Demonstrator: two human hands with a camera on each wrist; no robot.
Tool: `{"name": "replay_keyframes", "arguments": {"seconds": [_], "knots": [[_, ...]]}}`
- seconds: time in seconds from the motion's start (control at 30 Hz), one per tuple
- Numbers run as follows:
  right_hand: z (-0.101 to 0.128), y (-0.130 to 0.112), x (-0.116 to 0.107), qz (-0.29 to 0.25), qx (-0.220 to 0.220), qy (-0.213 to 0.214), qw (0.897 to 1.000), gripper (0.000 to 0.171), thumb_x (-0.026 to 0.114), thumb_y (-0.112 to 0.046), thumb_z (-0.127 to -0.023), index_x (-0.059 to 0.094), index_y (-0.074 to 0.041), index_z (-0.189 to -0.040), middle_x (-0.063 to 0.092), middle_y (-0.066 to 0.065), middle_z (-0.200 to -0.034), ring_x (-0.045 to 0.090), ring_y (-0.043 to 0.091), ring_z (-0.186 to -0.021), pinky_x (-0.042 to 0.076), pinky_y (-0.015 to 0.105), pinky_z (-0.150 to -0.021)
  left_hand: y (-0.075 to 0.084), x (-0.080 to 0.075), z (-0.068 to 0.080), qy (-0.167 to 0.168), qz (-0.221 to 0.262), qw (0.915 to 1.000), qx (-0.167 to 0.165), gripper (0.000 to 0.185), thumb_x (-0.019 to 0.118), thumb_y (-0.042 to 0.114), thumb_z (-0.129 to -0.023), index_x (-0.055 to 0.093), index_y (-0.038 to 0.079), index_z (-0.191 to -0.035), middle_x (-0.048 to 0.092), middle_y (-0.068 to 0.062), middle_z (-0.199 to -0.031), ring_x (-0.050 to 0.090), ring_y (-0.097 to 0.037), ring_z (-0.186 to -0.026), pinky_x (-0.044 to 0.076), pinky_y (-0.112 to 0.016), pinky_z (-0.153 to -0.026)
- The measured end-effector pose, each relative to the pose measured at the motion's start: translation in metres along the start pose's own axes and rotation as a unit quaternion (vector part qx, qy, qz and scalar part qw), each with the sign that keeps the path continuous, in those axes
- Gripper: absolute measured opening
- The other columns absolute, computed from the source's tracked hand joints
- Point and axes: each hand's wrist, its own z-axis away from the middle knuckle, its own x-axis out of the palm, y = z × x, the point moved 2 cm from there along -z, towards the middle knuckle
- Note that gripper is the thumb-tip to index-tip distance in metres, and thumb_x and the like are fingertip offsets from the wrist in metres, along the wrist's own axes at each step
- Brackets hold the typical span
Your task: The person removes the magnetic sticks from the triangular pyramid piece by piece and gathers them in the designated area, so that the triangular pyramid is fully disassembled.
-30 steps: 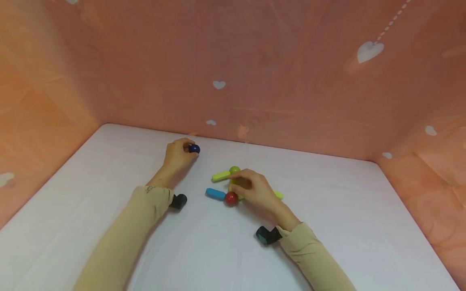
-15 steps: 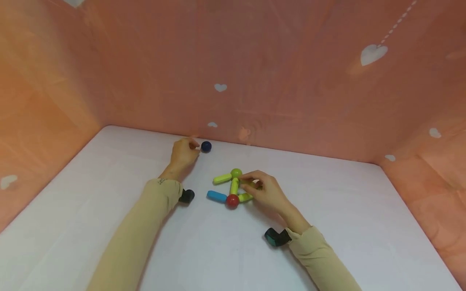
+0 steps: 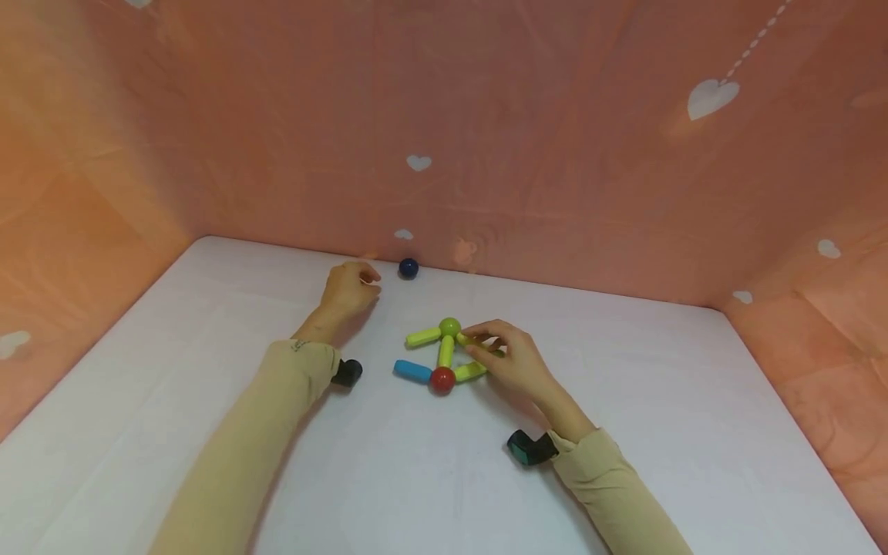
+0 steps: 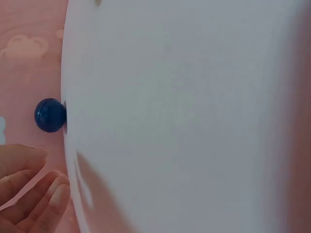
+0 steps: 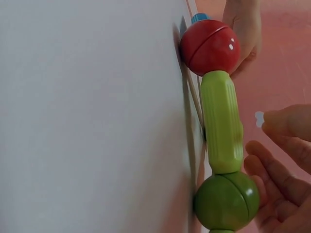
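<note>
Near the table's back edge a dark blue ball (image 3: 408,268) rests just beyond my left hand (image 3: 350,289). The left fingers are loosely bent, with a gap between them and the ball. In the middle, toy rods and balls are joined: a lime ball (image 3: 449,327), a red ball (image 3: 442,379), a blue rod (image 3: 412,371) and several lime rods (image 3: 446,352). My right hand (image 3: 509,354) hovers over the right side of this build, partly hiding it. The right wrist view shows its thumb and fingers apart, beside a dark green ball (image 5: 226,201), nothing visible between them.
A white-covered table (image 3: 388,462) bears everything. Orange cloth (image 3: 555,193) with pale hearts stands behind it and at both sides. A black wrist device (image 3: 530,447) sits by the right sleeve, another (image 3: 348,373) by the left.
My left fingers have let go of the blue ball, which has moved right and back from them. My right hand has shifted slightly right, uncovering more of the rods.
</note>
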Motion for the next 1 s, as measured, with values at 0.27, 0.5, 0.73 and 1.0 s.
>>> {"name": "replay_keyframes", "arguments": {"seconds": [0.27, 0.5, 0.73, 1.0], "knots": [[-0.001, 0.0, -0.001, -0.004, 0.005, 0.008, 1.0, 0.025, 0.067, -0.009, -0.088, 0.068, -0.004, -0.113, 0.068, 0.012, -0.109, 0.061, 0.027, -0.102, 0.051, 0.041, -0.086, 0.002, -0.008, 0.008, -0.023, -0.008, 0.9995, 0.019, 0.025, 0.062, 0.009, -0.088, 0.065, -0.005, -0.108, 0.064, -0.024, -0.112, 0.061, -0.036, -0.103, 0.049, -0.044, -0.09], [-0.003, -0.001, 0.002, -0.006, 0.018, 0.004, 1.0, 0.028, 0.067, -0.012, -0.088, 0.067, -0.004, -0.115, 0.066, 0.012, -0.113, 0.06, 0.027, -0.104, 0.051, 0.041, -0.086, 0.003, -0.008, 0.021, -0.084, -0.015, 0.9962, 0.02, 0.032, 0.065, 0.015, -0.088, 0.062, -0.005, -0.113, 0.06, -0.026, -0.119, 0.058, -0.037, -0.107, 0.047, -0.046, -0.094], [-0.005, 0.0, 0.003, -0.014, 0.017, 0.004, 1.0, 0.029, 0.066, -0.012, -0.089, 0.065, -0.002, -0.116, 0.066, 0.014, -0.114, 0.061, 0.027, -0.103, 0.05, 0.04, -0.085, -0.001, -0.007, 0.024, -0.074, -0.029, 0.9964, 0.028, 0.031, 0.064, 0.013, -0.087, 0.062, -0.008, -0.11, 0.06, -0.029, -0.116, 0.059, -0.039, -0.107, 0.047, -0.047, -0.094], [-0.004, -0.001, 0.005, -0.011, 0.022, -0.001, 1.0, 0.028, 0.066, -0.012, -0.089, 0.066, -0.003, -0.116, 0.066, 0.013, -0.114, 0.06, 0.026, -0.103, 0.051, 0.039, -0.085, -0.005, -0.008, 0.023, -0.047, -0.06, 0.9971, -0.001, 0.038, 0.062, 0.014, -0.088, 0.056, -0.008, -0.118, 0.057, -0.029, -0.116, 0.054, -0.039, -0.108, 0.042, -0.048, -0.096]]}}
